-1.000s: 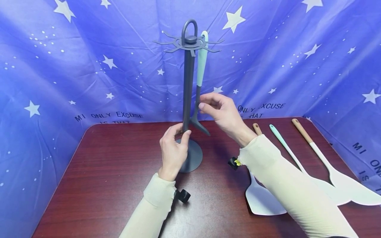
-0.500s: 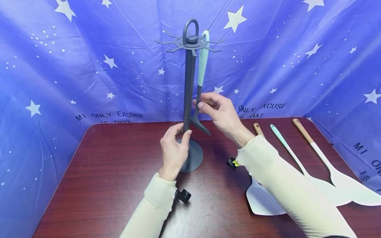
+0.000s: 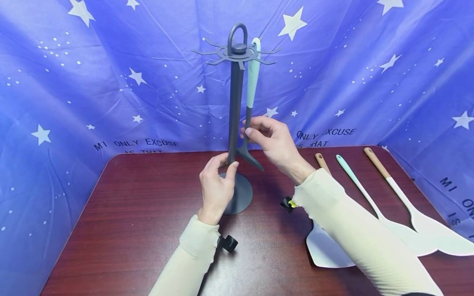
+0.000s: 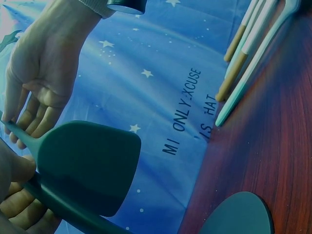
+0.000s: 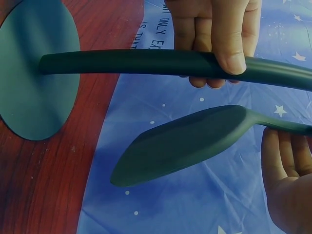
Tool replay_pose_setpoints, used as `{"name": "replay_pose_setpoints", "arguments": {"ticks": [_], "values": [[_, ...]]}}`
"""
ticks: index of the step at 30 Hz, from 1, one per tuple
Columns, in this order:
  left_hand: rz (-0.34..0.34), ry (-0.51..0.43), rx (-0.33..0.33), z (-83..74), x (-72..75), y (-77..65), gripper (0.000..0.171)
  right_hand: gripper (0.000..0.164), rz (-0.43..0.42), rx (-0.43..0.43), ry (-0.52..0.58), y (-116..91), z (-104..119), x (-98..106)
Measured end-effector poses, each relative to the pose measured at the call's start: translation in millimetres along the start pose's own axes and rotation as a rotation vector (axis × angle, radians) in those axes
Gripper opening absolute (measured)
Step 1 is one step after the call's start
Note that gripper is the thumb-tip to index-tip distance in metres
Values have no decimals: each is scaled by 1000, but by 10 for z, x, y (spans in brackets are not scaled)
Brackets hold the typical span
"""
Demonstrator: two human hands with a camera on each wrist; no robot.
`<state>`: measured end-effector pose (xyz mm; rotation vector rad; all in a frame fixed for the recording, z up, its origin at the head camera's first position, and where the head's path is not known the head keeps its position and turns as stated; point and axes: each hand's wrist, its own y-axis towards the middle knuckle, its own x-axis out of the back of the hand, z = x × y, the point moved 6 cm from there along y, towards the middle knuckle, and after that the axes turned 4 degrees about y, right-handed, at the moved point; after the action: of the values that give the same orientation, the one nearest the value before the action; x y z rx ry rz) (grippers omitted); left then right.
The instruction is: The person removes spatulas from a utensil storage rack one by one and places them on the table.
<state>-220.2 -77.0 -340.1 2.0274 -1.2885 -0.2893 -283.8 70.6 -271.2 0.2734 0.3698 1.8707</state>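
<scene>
A dark grey utensil stand rises from a round base, with a ring of hooks and a loop at its top. My left hand grips the lower part of its pole. A spatula with a mint handle and dark grey head is upright just right of the pole, its handle end up at the hook ring. My right hand pinches its grey shaft just above the head. In the left wrist view the wide flat spatula head shows face on, beside the pole. A gap parts head and pole in the right wrist view.
On the right of the red-brown table lie a white turner partly under my right sleeve, a mint-handled white utensil and a wooden-handled white utensil. A blue star-patterned cloth hangs behind.
Only slight motion shows: the right hand has closed in a little on the spatula's shaft, and the spatula's lower end has shifted slightly right. The left hand keeps its grip on the pole.
</scene>
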Motion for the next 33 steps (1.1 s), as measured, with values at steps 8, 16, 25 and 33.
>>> {"name": "replay_pose_setpoints", "arguments": {"ticks": [8,16,25,33], "values": [[-3,7,0,17,-10,-4,16,18,-12,-3,11,-9,22,-2],[-2,-1,-2,16,-17,-2,16,16,-28,1,1,-11,27,0],[-6,-3,-4,19,-14,2,16,14,-47,19,-7,-11,36,9],[-5,0,0,16,-4,-2,16,14,-75,45,-32,-6,77,31]]}}
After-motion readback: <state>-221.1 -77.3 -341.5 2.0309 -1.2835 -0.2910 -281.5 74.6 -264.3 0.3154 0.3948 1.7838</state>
